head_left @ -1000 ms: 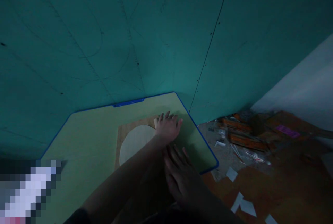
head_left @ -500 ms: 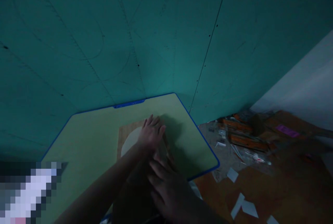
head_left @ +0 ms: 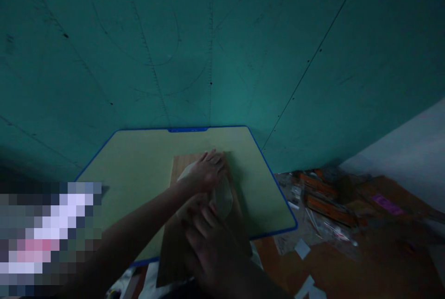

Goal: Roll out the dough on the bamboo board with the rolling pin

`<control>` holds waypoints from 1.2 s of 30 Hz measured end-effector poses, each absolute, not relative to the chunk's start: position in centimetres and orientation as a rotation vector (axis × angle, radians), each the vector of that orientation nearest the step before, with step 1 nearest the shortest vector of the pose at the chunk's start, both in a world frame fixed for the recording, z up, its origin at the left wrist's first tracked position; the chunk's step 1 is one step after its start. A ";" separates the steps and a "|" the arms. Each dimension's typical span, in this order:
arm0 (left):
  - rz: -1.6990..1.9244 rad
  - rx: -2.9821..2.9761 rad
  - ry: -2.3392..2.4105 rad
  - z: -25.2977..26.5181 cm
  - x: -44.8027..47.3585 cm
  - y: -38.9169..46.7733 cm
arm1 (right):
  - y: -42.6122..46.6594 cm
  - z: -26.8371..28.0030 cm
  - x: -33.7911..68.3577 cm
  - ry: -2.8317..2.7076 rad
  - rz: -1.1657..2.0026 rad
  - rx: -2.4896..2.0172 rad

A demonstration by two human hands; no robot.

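Note:
A pale round flat sheet (head_left: 223, 199), whose material I cannot make out, lies on a wooden board (head_left: 175, 248). My left hand (head_left: 207, 169) rests flat across the sheet's far part, fingers stretched out and slightly apart. Closer to me, my right hand (head_left: 210, 238) touches or hovers over the sheet's near edge, its fingers loosely bent and spread. Shadow hides its fingertips in part. Both hands cover much of the sheet. Beneath the board is a pale tabletop (head_left: 139, 174) with a blue rim.
A green wall (head_left: 243, 58) with pencilled lines rises behind the tabletop. On the floor to the right are orange-brown pieces (head_left: 330, 208), a cardboard box (head_left: 392, 192) with a pink label, plastic wrapping and white scraps (head_left: 302, 249). The lower left corner is pixelated.
My view has shifted, so the tabletop and board sit differently in the picture. My left hand lies flatter on the sheet, and my right hand has moved left along its near side.

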State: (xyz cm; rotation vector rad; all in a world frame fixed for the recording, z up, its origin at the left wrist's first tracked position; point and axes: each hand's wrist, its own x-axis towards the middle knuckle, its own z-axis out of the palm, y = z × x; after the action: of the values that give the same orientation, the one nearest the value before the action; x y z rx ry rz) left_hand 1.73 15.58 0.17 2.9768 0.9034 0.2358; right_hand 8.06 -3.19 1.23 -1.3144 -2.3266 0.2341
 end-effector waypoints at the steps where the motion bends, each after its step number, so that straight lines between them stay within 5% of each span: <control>1: 0.228 2.980 0.919 0.2 0.1 15.9 | -2.6 1.8 7.0 -2.363 0.238 -1.254; 6: 0.239 2.974 1.035 0.2 -3.4 16.1 | -1.1 2.7 5.0 -2.464 0.212 -1.136; 16: 0.312 2.967 0.873 0.2 6.6 13.9 | -5.4 0.6 13.7 -2.402 0.431 -1.487; 29: 0.225 2.926 1.071 -1.1 -4.6 16.1 | -0.1 4.2 4.7 -2.621 0.221 -1.064; 36: 0.243 2.991 0.919 -0.1 1.2 14.8 | -2.5 2.8 9.7 -2.540 0.418 -1.219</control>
State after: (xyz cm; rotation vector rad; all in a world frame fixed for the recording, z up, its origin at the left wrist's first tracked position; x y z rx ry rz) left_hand 1.17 14.85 -0.12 2.9907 0.9187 0.2431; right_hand 9.73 -2.45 2.81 -1.2192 -2.5399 0.4184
